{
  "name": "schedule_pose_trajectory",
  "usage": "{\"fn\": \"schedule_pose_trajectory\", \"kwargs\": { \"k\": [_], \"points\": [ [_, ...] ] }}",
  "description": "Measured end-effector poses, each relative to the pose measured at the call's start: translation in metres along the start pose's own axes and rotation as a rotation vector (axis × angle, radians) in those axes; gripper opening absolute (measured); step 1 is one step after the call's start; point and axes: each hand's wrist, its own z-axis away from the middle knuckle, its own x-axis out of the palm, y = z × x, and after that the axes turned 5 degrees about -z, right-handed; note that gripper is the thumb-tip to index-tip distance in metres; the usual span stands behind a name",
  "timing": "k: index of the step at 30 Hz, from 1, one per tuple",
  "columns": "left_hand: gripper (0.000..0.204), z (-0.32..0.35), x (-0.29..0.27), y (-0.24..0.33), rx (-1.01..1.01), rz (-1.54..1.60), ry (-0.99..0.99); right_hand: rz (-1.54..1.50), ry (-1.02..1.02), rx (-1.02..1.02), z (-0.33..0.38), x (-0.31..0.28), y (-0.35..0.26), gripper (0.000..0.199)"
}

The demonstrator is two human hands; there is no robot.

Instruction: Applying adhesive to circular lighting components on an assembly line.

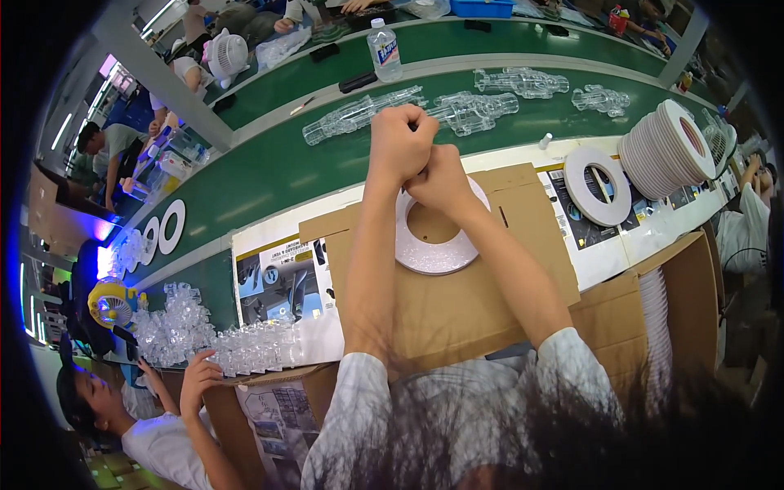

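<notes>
My left hand (398, 143) and my right hand (443, 178) are both closed and pressed against each other, the left one higher and farther out. What they hold, if anything, is hidden by the fingers. Just below them a flat white ring (437, 258) with a wide round hole lies on a brown cardboard sheet (384, 322). Beyond my hands, clear plastic parts rest on the green bench: a long one (347, 121) at the left, a chunkier one (478, 113) just behind my right hand.
At the right lie another white ring (598, 186) and a stack of rings (665, 151). Clear plastic pieces (175, 327) are heaped at the left, beside a co-worker's hand (198, 380). A bottle (384, 51) stands at the back. Loose rings (172, 226) lie farther left.
</notes>
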Motion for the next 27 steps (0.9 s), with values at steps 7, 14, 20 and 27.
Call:
{"fn": "schedule_pose_trajectory", "kwargs": {
  "k": [7, 14, 20, 27],
  "points": [
    [0.022, 0.0, 0.0, -0.003, -0.009, -0.003, 0.005, 0.014, -0.009, 0.032, 0.001, 0.0, -0.002, 0.011],
    [0.022, -0.003, -0.001, -0.008, -0.008, -0.037, -0.046, 0.027, 0.011, 0.01, 0.0, 0.002, 0.0, 0.011],
    [0.022, -0.003, -0.01, -0.002, 0.059, 0.024, -0.032, -0.043, 0.006, -0.026, -0.006, 0.006, -0.003, 0.011],
    [0.022, -0.004, -0.016, -0.009, 0.038, -0.057, 0.03, -0.038, -0.034, -0.04, -0.01, 0.015, -0.002, 0.01]
  ]
}}
